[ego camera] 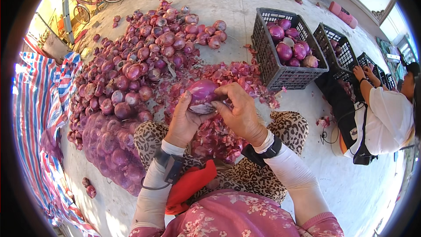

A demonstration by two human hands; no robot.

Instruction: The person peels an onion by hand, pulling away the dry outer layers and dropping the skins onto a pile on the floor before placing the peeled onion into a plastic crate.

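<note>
A large red onion [203, 92] with a smooth purple skin is held up in front of me, above my knees. My left hand [185, 118] cradles it from below and from the left, thumb along its side. On its right, the fingertips and thumb of my right hand [239, 112] pinch at its lower right surface. A pale, dull patch shows on the onion's underside. Beneath both hands, loose onion skins [217, 135] lie thick on the floor between my legs. Nearest to my left is the heap of unpeeled red onions [131, 62].
A purple mesh sack of onions [111, 154] leans by my left knee. A black plastic crate [279, 72] holding shiny onions stands front right, with another crate [345, 62] beyond. A person in a white shirt [388, 118] sits at right. Striped tarpaulin [36, 105] lies left.
</note>
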